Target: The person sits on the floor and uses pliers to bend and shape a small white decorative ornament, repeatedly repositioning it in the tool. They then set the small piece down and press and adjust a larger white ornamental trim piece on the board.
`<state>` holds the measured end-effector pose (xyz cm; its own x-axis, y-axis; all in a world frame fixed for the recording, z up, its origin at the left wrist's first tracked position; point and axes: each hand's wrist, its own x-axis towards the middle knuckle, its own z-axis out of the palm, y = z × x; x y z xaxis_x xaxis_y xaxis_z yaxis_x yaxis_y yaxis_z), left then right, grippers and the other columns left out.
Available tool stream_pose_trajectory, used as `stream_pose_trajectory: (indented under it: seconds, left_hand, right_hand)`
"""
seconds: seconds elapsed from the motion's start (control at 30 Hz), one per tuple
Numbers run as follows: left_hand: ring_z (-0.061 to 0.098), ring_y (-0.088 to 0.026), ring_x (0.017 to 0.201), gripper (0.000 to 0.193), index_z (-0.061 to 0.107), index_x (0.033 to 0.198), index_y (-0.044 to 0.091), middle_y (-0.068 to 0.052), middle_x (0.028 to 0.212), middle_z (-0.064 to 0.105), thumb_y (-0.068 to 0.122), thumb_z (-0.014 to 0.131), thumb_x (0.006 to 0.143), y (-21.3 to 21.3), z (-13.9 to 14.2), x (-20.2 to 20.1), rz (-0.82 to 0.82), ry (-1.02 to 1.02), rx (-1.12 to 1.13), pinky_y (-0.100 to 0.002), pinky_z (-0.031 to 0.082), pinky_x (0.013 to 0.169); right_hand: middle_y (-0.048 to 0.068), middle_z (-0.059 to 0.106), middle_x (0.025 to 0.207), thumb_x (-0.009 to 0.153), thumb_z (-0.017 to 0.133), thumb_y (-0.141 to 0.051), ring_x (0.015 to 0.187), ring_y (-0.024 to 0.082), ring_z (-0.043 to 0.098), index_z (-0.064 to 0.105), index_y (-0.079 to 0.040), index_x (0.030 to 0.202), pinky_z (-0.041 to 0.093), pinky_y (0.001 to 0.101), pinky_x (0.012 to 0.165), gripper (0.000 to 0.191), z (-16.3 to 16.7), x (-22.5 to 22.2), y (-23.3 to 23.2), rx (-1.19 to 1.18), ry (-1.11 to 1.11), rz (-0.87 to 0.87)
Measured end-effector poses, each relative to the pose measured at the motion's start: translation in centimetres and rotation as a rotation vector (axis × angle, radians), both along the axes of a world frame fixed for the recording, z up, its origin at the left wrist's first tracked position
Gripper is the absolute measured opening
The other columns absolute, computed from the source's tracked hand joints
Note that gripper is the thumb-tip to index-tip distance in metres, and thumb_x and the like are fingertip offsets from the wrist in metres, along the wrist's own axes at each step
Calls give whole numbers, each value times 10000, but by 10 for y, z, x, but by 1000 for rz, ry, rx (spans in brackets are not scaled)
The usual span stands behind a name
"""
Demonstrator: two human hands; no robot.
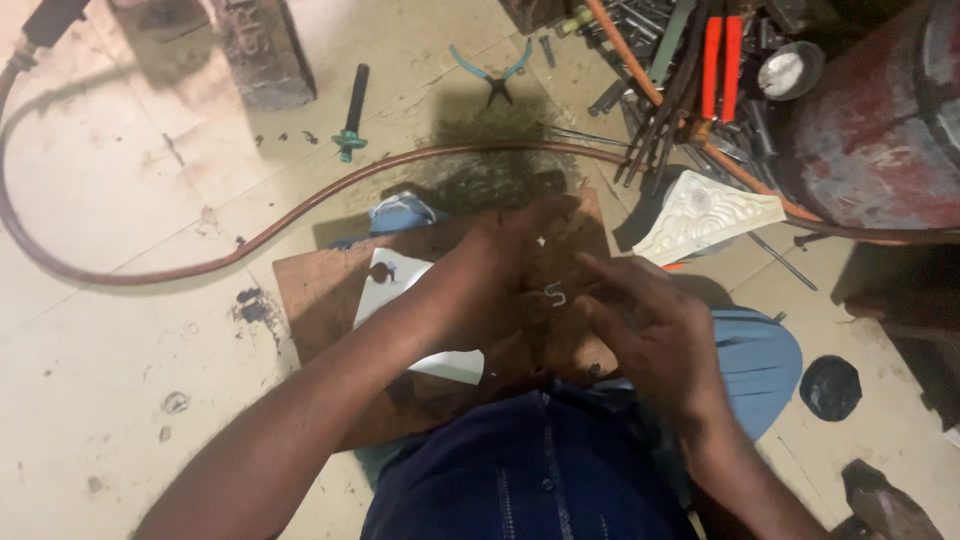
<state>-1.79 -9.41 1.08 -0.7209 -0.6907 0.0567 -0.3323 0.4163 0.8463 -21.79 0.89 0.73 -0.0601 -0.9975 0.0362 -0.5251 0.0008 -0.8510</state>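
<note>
Hands: left, right apparently pinching small pale S-shaped metal hook over rough wooden board.

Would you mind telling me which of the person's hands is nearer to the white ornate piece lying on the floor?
The right hand. It sits just below and left of the white ornate piece; the left hand is farther left, over the wooden board.

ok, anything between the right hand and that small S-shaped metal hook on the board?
Nothing visible. The small metal hook lies bare on the wooden board, just left of the right hand fingertips. The left hand sits beside and above it, not across the gap.
</note>
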Motion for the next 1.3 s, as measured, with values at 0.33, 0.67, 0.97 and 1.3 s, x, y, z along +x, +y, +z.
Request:
stream_pose_trajectory:
  seconds: [0.33,0.67,0.97,1.3]
  left_hand:
    - [683,-459,1033,1009,161,1614,92,-296,1372,561,65,746,792,-3,0,-9,-86,-67,-33,-481,567,797]
    - [663,-106,762,249,745,1177,36,-74,949,800,129,688,953,35,-22,-7,355,271,726,-281,531,654]
    - [715,-96,782,175,774,1051,-5,-79,907,800,102,681,950,44,-12,-17,376,472,744,-249,583,689]
    - [714,-97,691,170,779,966,-1,-67,801,783,145,746,886,38,-26,-18,406,318,499,-256,573,617]
  right_hand:
    - [127,793,925,891,720,6,803,140,738,717,56,1226,588,264,702,339,-24,6,-1,366,-467,-103]
    - [125,771,978,898,675,61,873,107,722,507,50,1437,577,215,755,565,-28,16,4,127,-742,-342]
    - [126,779,945,923,711,41,729,83,608,564,6,1476,436,213,569,574,-22,19,7,169,-588,-297]
    - [35,760,993,943,687,9,884,62,668,769,-5,1113,519,192,793,189,-11,-7,10,51,-367,-185]
